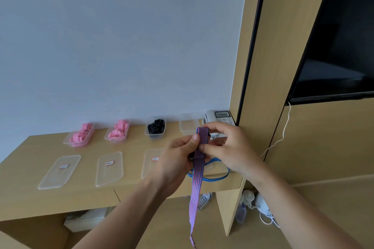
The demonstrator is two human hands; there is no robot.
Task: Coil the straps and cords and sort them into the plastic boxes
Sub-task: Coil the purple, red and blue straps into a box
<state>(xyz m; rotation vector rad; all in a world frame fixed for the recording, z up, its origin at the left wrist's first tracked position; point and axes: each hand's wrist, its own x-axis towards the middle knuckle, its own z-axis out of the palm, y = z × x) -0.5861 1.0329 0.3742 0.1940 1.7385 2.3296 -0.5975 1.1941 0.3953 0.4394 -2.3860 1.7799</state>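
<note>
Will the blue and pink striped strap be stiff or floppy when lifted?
Probably floppy: the flat blue and pink striped strap hangs limp below the left hand. Likely light, being thin; it bends over by the right hand.

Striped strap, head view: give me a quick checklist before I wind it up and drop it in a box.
1. Left hand and right hand both pinch the striped strap: ok.
2. Strap fully coiled: not ok, its free end hangs below the desk edge.
3. Its slack on the desk free of snags: cannot tell, the hands hide part of it.
4. Empty box open, lid off: ok.
5. Path to that box: ok, it sits just behind the hands.
</note>
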